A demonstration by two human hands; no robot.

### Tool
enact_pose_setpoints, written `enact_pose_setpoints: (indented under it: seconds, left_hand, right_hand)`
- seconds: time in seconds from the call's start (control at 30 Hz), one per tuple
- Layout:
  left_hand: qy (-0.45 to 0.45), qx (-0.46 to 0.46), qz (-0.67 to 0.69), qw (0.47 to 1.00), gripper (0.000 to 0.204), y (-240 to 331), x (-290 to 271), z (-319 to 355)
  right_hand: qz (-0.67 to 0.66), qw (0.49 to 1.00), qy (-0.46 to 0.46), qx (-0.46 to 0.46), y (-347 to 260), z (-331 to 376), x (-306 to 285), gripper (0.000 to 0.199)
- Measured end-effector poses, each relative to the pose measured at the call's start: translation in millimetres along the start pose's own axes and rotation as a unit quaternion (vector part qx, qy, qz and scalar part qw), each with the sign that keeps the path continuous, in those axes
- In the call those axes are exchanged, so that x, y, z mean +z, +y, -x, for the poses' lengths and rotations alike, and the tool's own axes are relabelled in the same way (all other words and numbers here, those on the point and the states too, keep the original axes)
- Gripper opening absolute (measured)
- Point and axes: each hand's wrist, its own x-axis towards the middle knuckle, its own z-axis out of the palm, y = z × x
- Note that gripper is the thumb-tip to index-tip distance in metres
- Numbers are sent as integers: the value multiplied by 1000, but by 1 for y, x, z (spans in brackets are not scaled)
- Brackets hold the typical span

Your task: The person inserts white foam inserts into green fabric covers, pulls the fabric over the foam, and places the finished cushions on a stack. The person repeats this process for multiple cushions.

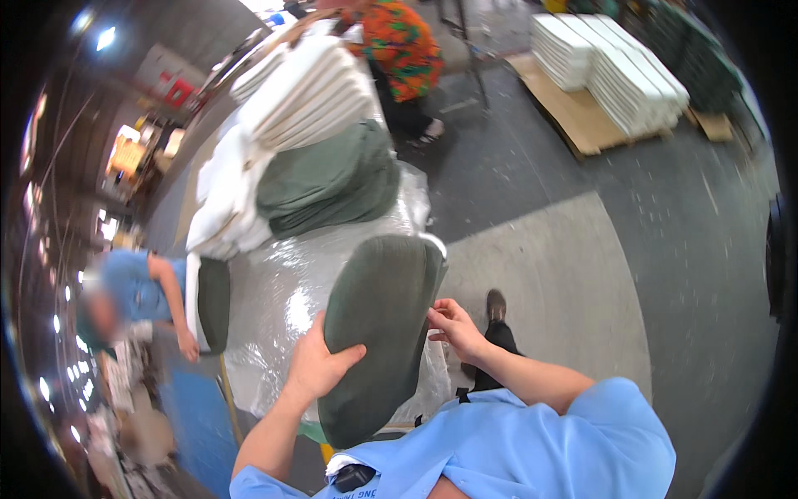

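The left hand [320,366] clasped the green seat cushion [378,328] from the side, the right hand [455,326] pinching its edge, over the table's [274,308] near edge. Probably plastic-wrapped; a firm two-sided grip suited it. Beyond lay stacked green cushions [328,179] and white pads [303,91].

An upholstery factory floor: stacked white foam pads [307,91], wooden pallets [573,116], concrete floor [665,216].

What I'm not seeing from up here

My left hand [320,364] is covering part of the green cushion [378,333], whose lower end is disappearing behind my blue shirt [532,449]; my right hand [453,326] is hiding its fingertips behind the cushion's edge, and the co-worker [137,291] at left is showing blurred.
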Motion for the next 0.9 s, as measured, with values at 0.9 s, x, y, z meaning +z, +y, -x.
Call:
enact_pose_setpoints:
  seconds: [0.9]
  left_hand:
    - [-562,177,-416,692,28,47,296,-253]
  right_hand:
    - [-213,933,283,-62,94,18,-41,30]
